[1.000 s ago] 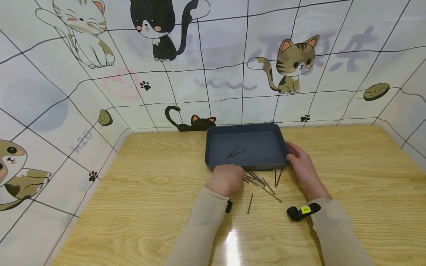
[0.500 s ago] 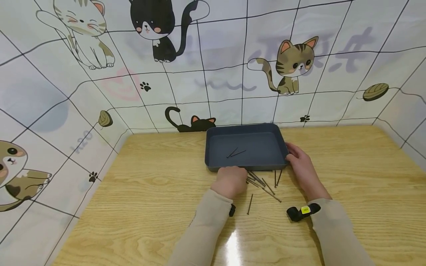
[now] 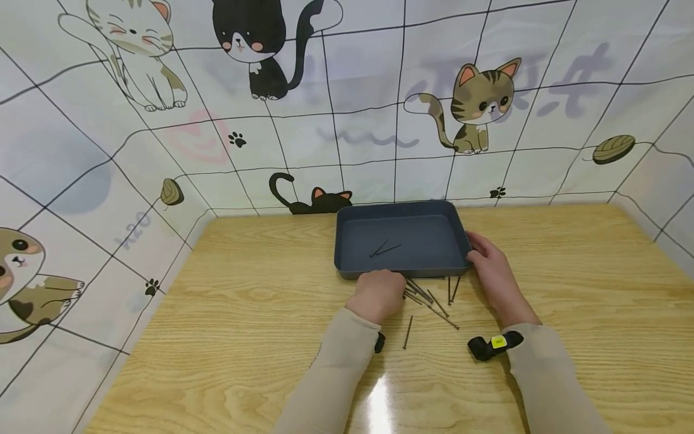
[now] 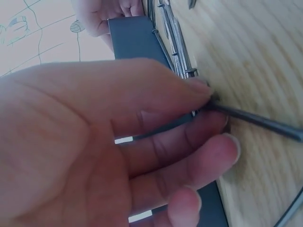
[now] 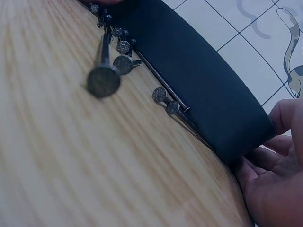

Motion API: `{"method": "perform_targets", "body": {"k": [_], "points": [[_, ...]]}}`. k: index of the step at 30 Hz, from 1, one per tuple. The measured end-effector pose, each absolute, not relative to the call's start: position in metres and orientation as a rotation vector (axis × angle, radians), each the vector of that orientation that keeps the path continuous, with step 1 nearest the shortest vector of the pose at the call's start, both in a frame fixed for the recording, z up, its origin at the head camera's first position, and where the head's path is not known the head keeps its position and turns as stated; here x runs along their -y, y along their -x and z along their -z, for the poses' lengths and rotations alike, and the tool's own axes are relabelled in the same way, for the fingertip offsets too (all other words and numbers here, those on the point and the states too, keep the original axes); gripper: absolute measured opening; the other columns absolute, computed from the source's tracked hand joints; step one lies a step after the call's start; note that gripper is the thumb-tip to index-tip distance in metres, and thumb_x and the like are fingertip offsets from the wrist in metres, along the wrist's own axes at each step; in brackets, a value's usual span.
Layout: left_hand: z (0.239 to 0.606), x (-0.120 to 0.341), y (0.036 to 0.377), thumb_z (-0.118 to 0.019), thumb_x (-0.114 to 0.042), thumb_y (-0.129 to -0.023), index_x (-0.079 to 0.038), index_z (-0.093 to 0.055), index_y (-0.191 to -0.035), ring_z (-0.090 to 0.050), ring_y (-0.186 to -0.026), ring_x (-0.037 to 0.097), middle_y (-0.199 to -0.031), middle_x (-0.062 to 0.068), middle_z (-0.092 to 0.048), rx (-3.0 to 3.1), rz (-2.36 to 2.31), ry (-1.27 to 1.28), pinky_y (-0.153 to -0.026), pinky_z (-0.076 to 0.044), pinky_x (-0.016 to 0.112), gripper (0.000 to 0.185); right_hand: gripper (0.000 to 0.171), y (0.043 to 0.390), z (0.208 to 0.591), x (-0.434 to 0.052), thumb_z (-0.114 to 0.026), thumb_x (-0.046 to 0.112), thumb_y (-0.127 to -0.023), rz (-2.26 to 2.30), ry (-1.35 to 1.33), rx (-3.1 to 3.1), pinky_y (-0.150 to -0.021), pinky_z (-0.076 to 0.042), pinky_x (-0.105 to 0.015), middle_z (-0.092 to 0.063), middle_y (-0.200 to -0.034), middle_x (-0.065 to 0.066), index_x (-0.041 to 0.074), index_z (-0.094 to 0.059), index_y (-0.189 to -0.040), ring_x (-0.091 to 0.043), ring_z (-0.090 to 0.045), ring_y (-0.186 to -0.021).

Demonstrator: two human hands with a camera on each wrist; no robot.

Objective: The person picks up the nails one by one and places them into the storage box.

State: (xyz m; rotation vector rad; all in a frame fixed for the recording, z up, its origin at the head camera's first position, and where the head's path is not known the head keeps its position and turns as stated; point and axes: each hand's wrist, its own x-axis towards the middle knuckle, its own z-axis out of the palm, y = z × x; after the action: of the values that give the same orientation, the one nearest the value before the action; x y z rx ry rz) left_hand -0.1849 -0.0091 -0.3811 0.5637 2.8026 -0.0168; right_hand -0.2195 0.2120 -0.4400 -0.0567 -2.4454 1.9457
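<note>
My left hand (image 3: 378, 294) is at the front side of the dark grey tray (image 3: 439, 241), near its left part. In the left wrist view, its thumb and index finger pinch a nail (image 4: 260, 122), whose shank sticks out over the wood. The other fingers are loosely bent. My right hand (image 3: 492, 271) grips the tray's right end, thumb near the front corner. Two nails (image 3: 387, 248) lie inside the tray. Several loose nails (image 3: 420, 290) are spread along its front, between the two hands; the right wrist view shows the flat round nail heads (image 5: 104, 81) up close.
One separate nail (image 3: 408, 333) lies nearer on the wooden table (image 3: 244, 337). A white wall covering with cat drawings (image 3: 368, 138) stands right behind the tray. Each wrist wears a black camera strap (image 3: 494, 345).
My left hand has shifted slightly to the right along the tray's front, towards the loose nails. The right hand and the tray have stayed in place.
</note>
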Motion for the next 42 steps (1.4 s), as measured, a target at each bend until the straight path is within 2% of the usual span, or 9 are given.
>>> {"method": "perform_targets", "body": {"k": [5,12,15,18,20,22,24,28,42], "points": [[0.377,0.013,0.186,-0.052,-0.015,-0.088,-0.019,-0.056,-0.061,-0.044,-0.052,0.012,-0.060,-0.003,-0.053,-2.784,-0.030,-0.616,-0.047,-0.039,0.030,0.027,0.051,0.220,0.441,-0.212,-0.034,0.014,-0.094,-1.960,0.057,2.436,-0.097,-0.029,-0.043,-0.025,-0.143,-0.012,0.011,-0.021,-0.143,-0.026,-0.029,-0.127],[0.363,0.022,0.185,-0.054,-0.014,-0.087,-0.019,-0.029,-0.048,-0.019,-0.046,0.010,-0.050,-0.006,-0.020,-2.765,-0.254,-0.634,-0.041,-0.021,0.024,0.046,0.050,0.220,0.439,-0.212,-0.033,0.014,-0.094,-1.945,0.047,2.443,-0.098,-0.029,-0.042,-0.025,-0.144,-0.013,0.010,-0.021,-0.143,-0.026,-0.028,-0.128],[0.357,0.026,0.186,-0.054,-0.009,-0.084,-0.019,-0.025,-0.048,-0.012,-0.047,0.010,-0.050,-0.006,-0.015,-2.746,-0.352,-0.646,-0.043,-0.015,0.023,0.048,0.051,0.220,0.438,-0.212,-0.034,0.014,-0.094,-1.953,0.050,2.441,-0.098,-0.029,-0.041,-0.025,-0.144,-0.013,0.010,-0.021,-0.143,-0.026,-0.028,-0.128],[0.354,0.030,0.187,-0.051,-0.006,-0.084,-0.018,-0.031,-0.047,-0.013,-0.049,0.010,-0.052,-0.006,-0.018,-2.750,-0.411,-0.675,-0.044,-0.015,0.024,0.043,0.050,0.220,0.439,-0.212,-0.034,0.014,-0.094,-1.959,0.050,2.434,-0.098,-0.029,-0.042,-0.024,-0.144,-0.013,0.010,-0.021,-0.143,-0.026,-0.029,-0.128],[0.351,0.033,0.188,-0.050,-0.007,-0.085,-0.019,-0.047,-0.051,-0.022,-0.047,0.006,-0.053,-0.010,-0.030,-2.782,-0.425,-0.690,-0.044,-0.020,0.021,0.036,0.050,0.220,0.439,-0.212,-0.034,0.014,-0.094,-1.965,0.053,2.432,-0.098,-0.029,-0.042,-0.024,-0.144,-0.012,0.010,-0.021,-0.143,-0.026,-0.028,-0.128],[0.348,0.036,0.189,-0.052,-0.012,-0.087,-0.019,-0.063,-0.063,-0.034,-0.050,0.004,-0.060,-0.012,-0.045,-2.812,-0.440,-0.707,-0.046,-0.029,0.020,0.027,0.051,0.220,0.439,-0.212,-0.034,0.014,-0.094,-1.968,0.059,2.431,-0.098,-0.029,-0.042,-0.024,-0.144,-0.012,0.010,-0.021,-0.143,-0.026,-0.028,-0.128],[0.346,0.038,0.191,-0.055,-0.016,-0.088,-0.019,-0.070,-0.080,-0.045,-0.057,0.003,-0.074,-0.013,-0.057,-2.849,-0.461,-0.720,-0.052,-0.038,0.019,0.017,0.051,0.220,0.440,-0.212,-0.034,0.013,-0.094,-1.967,0.064,2.432,-0.098,-0.029,-0.041,-0.024,-0.144,-0.012,0.010,-0.021,-0.143,-0.025,-0.028,-0.128],[0.345,0.041,0.195,-0.058,-0.020,-0.088,-0.018,-0.070,-0.091,-0.053,-0.069,0.003,-0.087,-0.010,-0.063,-2.910,-0.533,-0.738,-0.062,-0.043,0.020,0.013,0.051,0.220,0.439,-0.212,-0.034,0.013,-0.094,-1.970,0.067,2.434,-0.098,-0.029,-0.041,-0.023,-0.144,-0.012,0.011,-0.021,-0.143,-0.025,-0.028,-0.128],[0.351,0.045,0.208,-0.060,-0.025,-0.087,-0.021,-0.067,-0.092,-0.054,-0.067,-0.001,-0.080,-0.015,-0.061,-2.870,-1.055,-0.680,-0.059,-0.044,0.021,0.010,0.050,0.220,0.439,-0.212,-0.033,0.013,-0.094,-1.962,0.063,2.440,-0.097,-0.029,-0.042,-0.024,-0.144,-0.012,0.011,-0.021,-0.143,-0.025,-0.029,-0.128]]}}
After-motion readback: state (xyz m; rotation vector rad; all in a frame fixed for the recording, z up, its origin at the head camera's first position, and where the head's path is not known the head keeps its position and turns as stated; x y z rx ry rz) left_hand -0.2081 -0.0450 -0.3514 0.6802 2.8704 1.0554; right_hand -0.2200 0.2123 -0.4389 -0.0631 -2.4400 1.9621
